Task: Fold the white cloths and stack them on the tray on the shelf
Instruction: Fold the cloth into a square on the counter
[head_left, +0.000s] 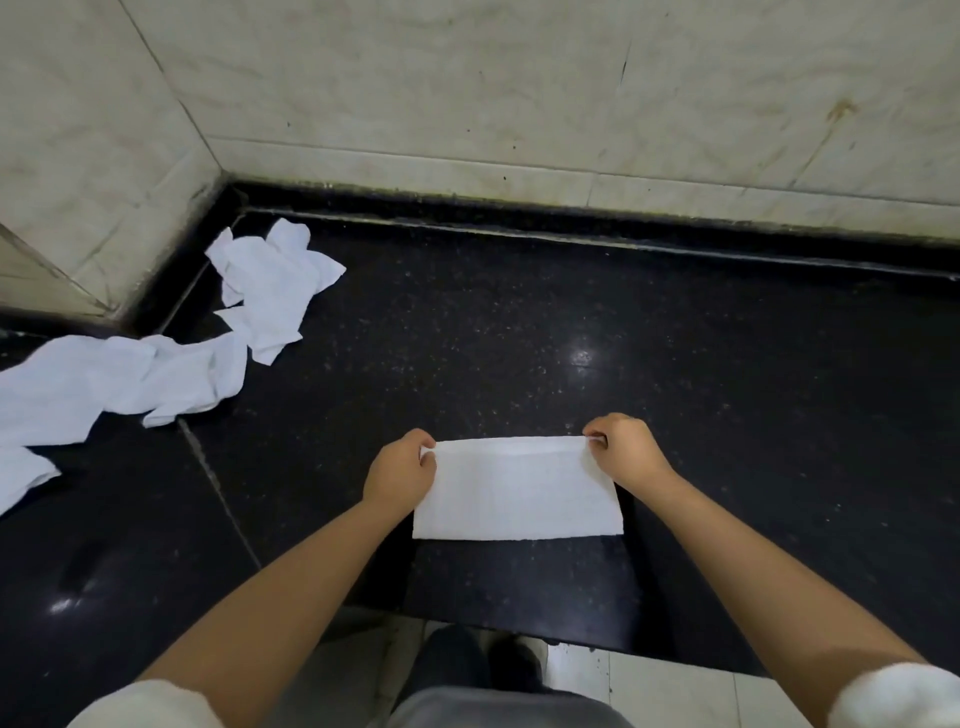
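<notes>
A white cloth (517, 491), folded into a flat rectangle, lies on the black stone counter (727, 364) near its front edge. My left hand (400, 467) pinches the cloth's far left corner. My right hand (626, 449) pinches its far right corner. A heap of crumpled white cloths (270, 291) lies in the back left corner of the counter. More loose white cloths (104, 384) trail from there to the left edge of the view. No tray or shelf is in view.
Pale marble-tiled walls (519, 104) close the counter at the back and left. A seam (218, 493) runs across the counter left of my left arm. Below the counter's front edge I see light floor tiles (649, 680) and my dark trousers.
</notes>
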